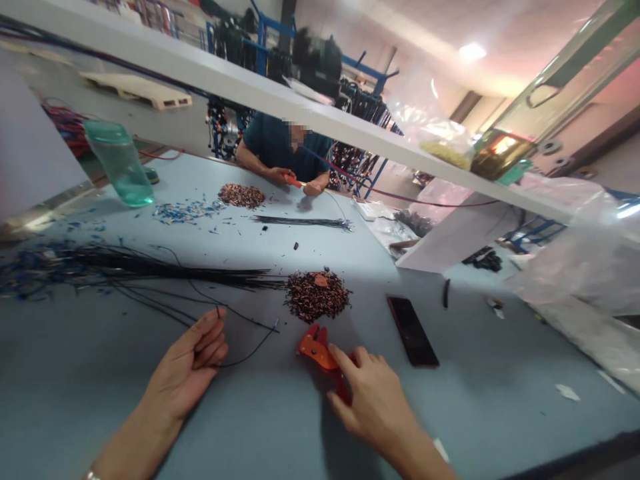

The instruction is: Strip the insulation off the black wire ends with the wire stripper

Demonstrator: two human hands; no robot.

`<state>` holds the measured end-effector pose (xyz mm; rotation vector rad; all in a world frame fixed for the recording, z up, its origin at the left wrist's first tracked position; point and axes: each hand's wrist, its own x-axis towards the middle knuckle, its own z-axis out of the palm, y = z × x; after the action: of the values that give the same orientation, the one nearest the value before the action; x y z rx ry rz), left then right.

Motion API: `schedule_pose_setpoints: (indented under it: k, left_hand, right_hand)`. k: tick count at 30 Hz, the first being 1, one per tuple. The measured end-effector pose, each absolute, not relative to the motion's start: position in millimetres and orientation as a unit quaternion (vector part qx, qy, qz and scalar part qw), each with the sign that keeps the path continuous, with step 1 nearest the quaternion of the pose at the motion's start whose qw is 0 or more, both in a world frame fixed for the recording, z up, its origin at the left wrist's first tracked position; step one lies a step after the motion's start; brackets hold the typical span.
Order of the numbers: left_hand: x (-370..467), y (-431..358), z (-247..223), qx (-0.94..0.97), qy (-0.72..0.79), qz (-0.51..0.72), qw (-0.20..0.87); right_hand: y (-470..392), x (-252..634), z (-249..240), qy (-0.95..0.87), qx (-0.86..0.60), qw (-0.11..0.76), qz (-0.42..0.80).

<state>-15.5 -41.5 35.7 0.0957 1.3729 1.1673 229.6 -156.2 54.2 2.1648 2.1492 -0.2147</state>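
Left hand (197,367): held palm turned inward above the table (250,433), with thumb and forefinger pinched together and the other fingers curled; a thin black wire (253,355) was grasped, bent out to the right from under the fingers, its blue-and-pale tip seen between the two hands.
Right hand (375,400): wrapped loosely around the handles of orange-and-red pliers (320,353), which were pointed away from the body; their head was placed just below a heap of clippings.
Phone (414,331): laid flat, dark screen up, to the right of the pliers.
Heap of clippings (315,300): made up of tiny black and copper-coloured pieces, piled beyond the pliers.
Wire bundle (195,271): stretched across the left side, its right ends touched to the heap; many blue tips (30,267) were bunched at its left.
Far side of the table: a second bundle (300,221), a second copper-coloured heap (243,195) and scattered blue bits (185,211) were spread out; a green bottle (123,163) was stood at left.
Co-worker (285,150): seated opposite, with a red tool (291,180) gripped in one hand.
Background: a blue rack (370,70) was hung with cables, partly hidden by a white beam (240,83).
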Motion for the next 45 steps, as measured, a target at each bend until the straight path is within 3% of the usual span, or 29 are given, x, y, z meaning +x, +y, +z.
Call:
schedule_pose_setpoints:
  k: [8,16,21,25,28,31,34,37,40,45]
  left_hand:
    - [-16.1,-40.7,38.9,-0.005,0.582,0.503,0.639]
    - [-14.7,-43.6,41.1,-0.011,0.572,0.501,0.649]
    - [-17.4,-48.9,33.3,0.105,0.461,0.514,0.715]
    - [-20.7,-55.1,33.2,0.255,0.393,0.497,0.731]
    - [-18.7,-60.3,36.9,0.335,0.425,0.465,0.700]
    - [-13.3,-64.9,39.1,0.400,0.460,0.441,0.659]
    - [-8.8,-68.0,39.3,0.484,0.480,0.423,0.596]
    - [-9.0,-69.9,40.2,0.556,0.507,0.431,0.498]
    - [-13.2,-71.3,42.0,0.585,0.527,0.470,0.398]
    - [-17.5,-72.4,39.3,0.607,0.520,0.499,0.336]
  right_hand:
    - [-125.9,210.1,56.5,0.639,0.766,0.028,-0.060]
    - [-173.5,267.6,43.5,0.675,0.737,-0.018,-0.007]
    - [-180.5,288.6,26.1,0.718,0.690,-0.044,0.081]
    - [-180.9,289.2,13.8,0.720,0.686,-0.088,0.055]
    - [-187.0,289.7,7.3,0.669,0.722,-0.177,-0.028]
    - [-194.4,287.5,9.3,0.567,0.728,-0.324,-0.211]
    - [-192.9,273.9,20.5,0.442,0.632,-0.468,-0.431]
    - [-176.5,248.1,33.7,0.343,0.480,-0.549,-0.592]
    - [-154.0,219.9,39.5,0.287,0.385,-0.555,-0.680]
    - [-139.2,194.4,23.8,0.279,0.310,-0.460,-0.784]
